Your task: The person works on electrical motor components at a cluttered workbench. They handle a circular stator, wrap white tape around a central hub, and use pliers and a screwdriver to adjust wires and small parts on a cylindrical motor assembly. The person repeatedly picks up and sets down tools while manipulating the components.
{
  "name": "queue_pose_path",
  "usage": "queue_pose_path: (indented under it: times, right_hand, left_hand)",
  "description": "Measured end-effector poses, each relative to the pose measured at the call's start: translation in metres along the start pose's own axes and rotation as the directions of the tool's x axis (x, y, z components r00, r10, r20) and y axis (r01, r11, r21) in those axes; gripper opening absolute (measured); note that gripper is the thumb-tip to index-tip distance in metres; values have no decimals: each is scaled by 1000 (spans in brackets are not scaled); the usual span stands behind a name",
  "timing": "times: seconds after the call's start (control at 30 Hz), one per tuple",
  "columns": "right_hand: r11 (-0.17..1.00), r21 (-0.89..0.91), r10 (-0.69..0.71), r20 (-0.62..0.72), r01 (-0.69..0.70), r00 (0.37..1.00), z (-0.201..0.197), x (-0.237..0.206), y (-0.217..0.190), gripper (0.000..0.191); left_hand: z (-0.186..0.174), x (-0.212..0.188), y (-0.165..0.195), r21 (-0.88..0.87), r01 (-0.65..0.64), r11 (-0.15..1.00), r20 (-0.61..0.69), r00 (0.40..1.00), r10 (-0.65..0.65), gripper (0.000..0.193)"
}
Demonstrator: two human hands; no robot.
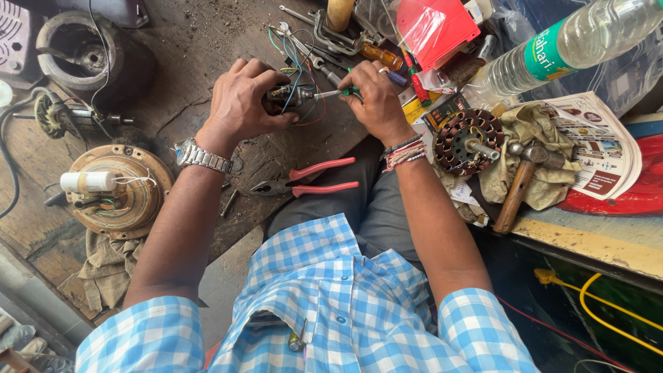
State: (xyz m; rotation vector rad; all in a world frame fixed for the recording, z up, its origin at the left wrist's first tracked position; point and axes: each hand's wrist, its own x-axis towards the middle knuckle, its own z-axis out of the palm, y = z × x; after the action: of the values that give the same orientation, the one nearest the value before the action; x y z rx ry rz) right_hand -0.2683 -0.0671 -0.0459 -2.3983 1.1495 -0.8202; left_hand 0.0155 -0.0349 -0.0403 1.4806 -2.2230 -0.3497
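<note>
Cluttered, grimy wooden workbench (193, 41), scarred and oil-stained, seen from above. Left hand (245, 97), wristwatch (200, 156) on the wrist, is clenched around a small wired part (286, 97) at bench centre; blue, green and red leads spill out of it toward the far edge. Right hand (378, 97), thread bands on the wrist, pinches a green-handled screwdriver (338, 92), tip pointing left and touching the wired part. Red-handled pliers (307, 179) lie on the bench just below the hands, jaws to the left, untouched. Left of the arms: round motor housing (117, 190) with a white cylindrical capacitor (86, 182) on top, rag under it. Farther back left, a dark round casing (83, 59). Right side: wound stator (469, 140) on a dirty cloth (539, 173), wooden-handled hammer (521, 183) beside it, printed leaflet (594, 141), clear plastic bottle (573, 41) lying tilted, red plastic case (435, 27). More screwdrivers and wrenches piled behind the hands.
</note>
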Motion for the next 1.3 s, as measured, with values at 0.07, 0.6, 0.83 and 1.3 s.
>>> queue_pose_path:
  times: [0.07, 0.6, 0.83, 1.3]
  right_hand:
    - [992, -26, -124, 32, 125, 992, 10, -4, -7, 26]
    - [952, -26, 293, -219, -306, 931, 14, -69, -32, 25]
    - [901, -193, 365, -139, -387, 920, 45, -59, -47, 35]
    - [911, -293, 239, -198, -290, 951, 54, -45, -27, 38]
  left_hand:
    - [0, -1, 0, -9, 4, 1000, -2, 1000, -4, 61]
    - [-3, 0, 6, -41, 9, 999, -14, 1000, -9, 58]
    - [-4, 1, 6, -45, 8, 999, -21, 1000, -9, 60]
    - [-3, -1, 4, -34, 3, 999, -21, 1000, -4, 58]
